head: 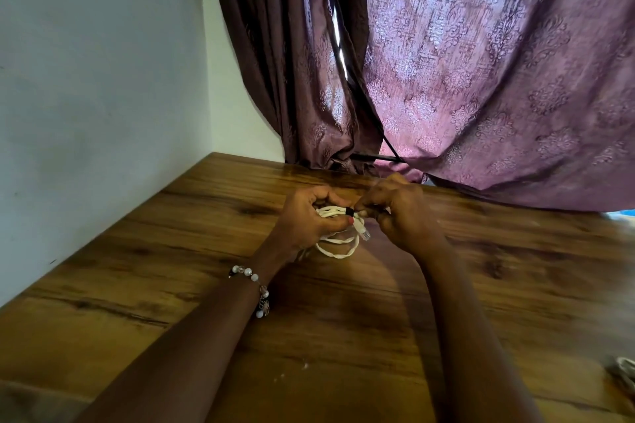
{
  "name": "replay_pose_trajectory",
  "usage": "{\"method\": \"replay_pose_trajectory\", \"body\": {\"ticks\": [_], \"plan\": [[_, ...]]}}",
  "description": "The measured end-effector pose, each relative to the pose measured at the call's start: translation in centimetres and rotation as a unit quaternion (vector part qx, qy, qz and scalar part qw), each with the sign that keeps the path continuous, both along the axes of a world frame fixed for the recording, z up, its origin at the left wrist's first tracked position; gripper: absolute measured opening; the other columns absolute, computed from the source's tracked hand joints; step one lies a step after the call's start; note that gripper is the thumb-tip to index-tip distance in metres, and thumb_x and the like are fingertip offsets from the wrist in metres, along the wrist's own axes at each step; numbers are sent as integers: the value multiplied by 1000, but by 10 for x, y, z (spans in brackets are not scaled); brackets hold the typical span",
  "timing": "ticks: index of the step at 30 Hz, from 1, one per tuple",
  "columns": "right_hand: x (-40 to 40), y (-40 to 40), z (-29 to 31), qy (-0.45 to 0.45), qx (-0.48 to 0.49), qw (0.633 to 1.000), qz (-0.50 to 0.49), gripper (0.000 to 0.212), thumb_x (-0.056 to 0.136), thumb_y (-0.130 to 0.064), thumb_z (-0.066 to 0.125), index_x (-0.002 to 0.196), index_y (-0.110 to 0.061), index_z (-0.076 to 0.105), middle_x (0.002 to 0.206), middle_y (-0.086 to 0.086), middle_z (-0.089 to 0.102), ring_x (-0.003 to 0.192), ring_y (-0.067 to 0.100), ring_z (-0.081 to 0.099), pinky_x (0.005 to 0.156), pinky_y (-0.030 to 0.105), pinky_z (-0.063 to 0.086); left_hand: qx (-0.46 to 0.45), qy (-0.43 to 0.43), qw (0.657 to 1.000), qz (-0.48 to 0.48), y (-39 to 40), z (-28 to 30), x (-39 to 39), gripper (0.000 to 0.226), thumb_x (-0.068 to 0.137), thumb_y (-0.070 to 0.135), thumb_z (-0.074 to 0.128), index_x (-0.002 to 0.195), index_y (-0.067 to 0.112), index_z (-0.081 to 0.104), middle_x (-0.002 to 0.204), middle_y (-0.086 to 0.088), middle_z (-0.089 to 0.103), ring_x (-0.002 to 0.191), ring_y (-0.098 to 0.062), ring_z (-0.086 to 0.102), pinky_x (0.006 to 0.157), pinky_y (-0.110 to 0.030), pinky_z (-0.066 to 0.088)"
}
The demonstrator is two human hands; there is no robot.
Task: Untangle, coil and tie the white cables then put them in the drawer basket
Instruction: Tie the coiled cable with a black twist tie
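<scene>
Both hands closed on a coiled white cable [338, 240], held just above a wooden table [171, 285].

Left hand [304, 221] gripping the bundled strands; right hand [395, 213] pinching at a black tie [349, 212] wrapped round the bundle, with a clear-tipped plug [365, 233] hanging between the two. Loops drooping toward the tabletop below the hands; contact there hard to tell. Bare wood open to the left and in front of the forearms, bounded by a pale wall [96, 96] on the left and a purple curtain [481, 79] draped over the far edge. Beaded bracelet [256, 288] on the left wrist. At the lower right frame edge, a blurred whitish object [623, 369], cut off and unidentifiable.
</scene>
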State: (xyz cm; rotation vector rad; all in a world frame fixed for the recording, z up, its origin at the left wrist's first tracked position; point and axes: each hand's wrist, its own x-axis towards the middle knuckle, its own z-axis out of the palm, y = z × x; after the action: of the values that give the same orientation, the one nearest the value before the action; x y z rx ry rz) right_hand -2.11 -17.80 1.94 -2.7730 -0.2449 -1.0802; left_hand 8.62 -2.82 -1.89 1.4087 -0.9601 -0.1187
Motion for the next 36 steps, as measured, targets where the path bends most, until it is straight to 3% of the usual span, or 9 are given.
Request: {"method": "replay_pose_trajectory", "body": {"ticks": [3, 12, 17, 20, 23, 27, 31, 36], "plan": [[1, 1, 1, -10, -5, 1000, 4, 16, 65, 1, 72, 75, -10, 77, 69, 5, 69, 72, 31, 58, 60, 34, 49, 2, 0, 1000, 3, 0, 1, 0, 28, 64, 0, 83, 77, 20, 69, 88, 0, 74, 81, -16, 70, 74, -34, 57], [4, 2, 3, -4, -23, 1000, 7, 12, 65, -4, 72, 73, -11, 77, 66, 3, 70, 67, 25, 59, 56, 30, 51, 17, -18, 1000, 1, 1, 3, -1, 28, 63, 2, 84, 76, 22, 68, 82, 2, 72, 77, -11, 68, 71, -30, 56], [2, 3, 3, 3, 26, 1000, 1, 30, 61, 15, 73, 79, -9, 73, 72, 6, 64, 59, 15, 60, 53, 19, 47, 37, -18, 999, 13, 1, 3, -1, 26, 63, 5, 85, 78, 16, 66, 83, -6, 72, 76, -15, 67, 72, -37, 57], [2, 5, 2, 9, 61, 998, 5, 43, 60, 24, 58, 88, -9, 62, 72, 5, 64, 59, 11, 65, 56, 31, 53, 45, -33, 998, 22, 1, 2, 1, 26, 62, 8, 86, 79, 10, 66, 84, -13, 71, 76, -22, 67, 73, -44, 55], [0, 9, 3, 22, 79, 997, 17, 47, 61, 24, 52, 91, -12, 54, 75, 5, 61, 59, 10, 64, 56, 27, 51, 52, -42, 997, 26, 2, 2, 2, 26, 63, 8, 86, 80, 4, 66, 82, -14, 70, 74, -20, 65, 71, -46, 54], [-1, 11, 6, 40, 90, 995, 28, 53, 63, 25, 49, 90, -21, 47, 76, 6, 60, 61, 11, 64, 55, 29, 51, 58, -50, 997, 8, 5, 9, -1, 22, 64, 2, 84, 77, 4, 66, 76, -8, 69, 68, -11, 62, 65, -37, 54], [-1, 12, 6, 56, 58, 996, 26, 50, 62, 24, 49, 92, -15, 51, 77, 6, 61, 63, 16, 64, 57, 36, 53, 66, -57, 996, -19, 7, 12, -1, 23, 63, -3, 83, 81, 0, 68, 75, 3, 70, 69, -6, 64, 66, -29, 54], [-1, 10, 4, 67, 115, 990, 40, 50, 65, 25, 60, 94, -15, 54, 72, 3, 65, 68, 7, 63, 59, 9, 45, 62, -64, 996, -29, 8, 12, -1, 25, 63, -2, 84, 77, 13, 68, 77, 3, 71, 70, -7, 65, 66, -26, 54]]}}
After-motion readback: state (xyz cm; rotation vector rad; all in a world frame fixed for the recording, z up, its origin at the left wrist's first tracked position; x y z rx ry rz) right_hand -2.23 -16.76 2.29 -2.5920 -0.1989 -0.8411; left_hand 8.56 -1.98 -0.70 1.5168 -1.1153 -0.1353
